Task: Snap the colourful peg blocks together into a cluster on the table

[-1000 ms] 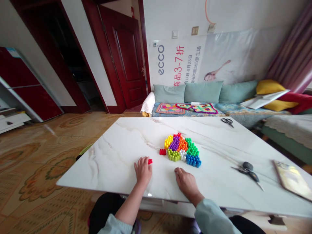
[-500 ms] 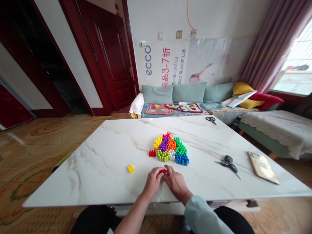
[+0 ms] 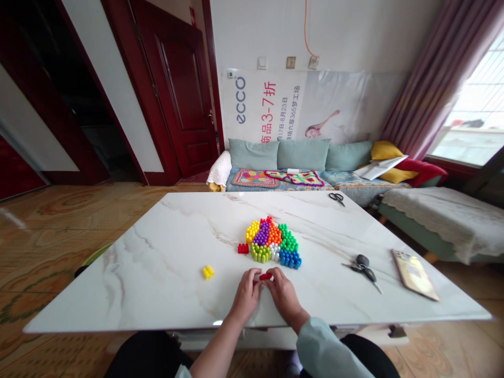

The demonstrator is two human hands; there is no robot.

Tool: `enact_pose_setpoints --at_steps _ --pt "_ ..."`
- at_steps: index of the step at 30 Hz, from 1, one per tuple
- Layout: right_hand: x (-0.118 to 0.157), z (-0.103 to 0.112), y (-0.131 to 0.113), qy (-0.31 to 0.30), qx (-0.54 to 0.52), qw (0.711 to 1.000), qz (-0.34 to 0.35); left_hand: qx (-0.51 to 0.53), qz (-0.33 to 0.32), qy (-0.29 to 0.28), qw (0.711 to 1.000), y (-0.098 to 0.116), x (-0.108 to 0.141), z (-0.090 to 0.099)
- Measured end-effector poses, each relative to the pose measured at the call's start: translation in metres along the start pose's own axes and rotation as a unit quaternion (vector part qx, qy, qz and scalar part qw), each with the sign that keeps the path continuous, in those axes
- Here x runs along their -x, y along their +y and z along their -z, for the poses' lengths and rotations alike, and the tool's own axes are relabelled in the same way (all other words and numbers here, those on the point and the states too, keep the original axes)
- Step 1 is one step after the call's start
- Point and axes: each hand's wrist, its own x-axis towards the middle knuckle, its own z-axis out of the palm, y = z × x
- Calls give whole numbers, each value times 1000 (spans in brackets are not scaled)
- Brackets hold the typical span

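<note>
Near the table's front edge, a small red piece (image 3: pixel 265 276) is pinched between the fingertips of my left hand (image 3: pixel 247 294) and my right hand (image 3: pixel 283 294). Beyond them stands a tight cluster of small knobbed pieces, with yellow (image 3: pixel 252 231), purple (image 3: pixel 261 234), orange (image 3: pixel 274 234), green (image 3: pixel 290 241), blue (image 3: pixel 290 259), white (image 3: pixel 274 252) and lime (image 3: pixel 260 253) groups, and some red at the back. Another red piece (image 3: pixel 243 248) lies just left of the cluster. A yellow piece (image 3: pixel 208 272) sits apart, left of my hands.
On the white table (image 3: pixel 157 252) at the right lie keys (image 3: pixel 364 268) and a phone (image 3: pixel 415 274). Black scissors (image 3: pixel 337 198) rest near the far edge. A sofa (image 3: pixel 299 181) with cushions stands behind the table.
The red piece between my fingers shows more now, and my right hand's fingers have drawn back from over it. The view has shifted slightly.
</note>
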Motion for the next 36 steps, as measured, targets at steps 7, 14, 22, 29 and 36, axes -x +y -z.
enact_pose_setpoints --at_steps 7,14,22,29,36 --pt "-24 13 8 -44 166 982 -74 24 27 14 999 -4 -3 -1" --pt "-20 12 3 8 222 971 -86 7 22 17 1000 -2 -2 -1" --pt "1 10 -5 -21 174 985 12 0 17 17 1000 -3 -3 -1" --pt "0 8 3 -26 197 980 -4 3 24 27 999 -1 0 -2" --pt "1 0 4 -29 219 975 14 -73 52 150 985 -8 -41 17"
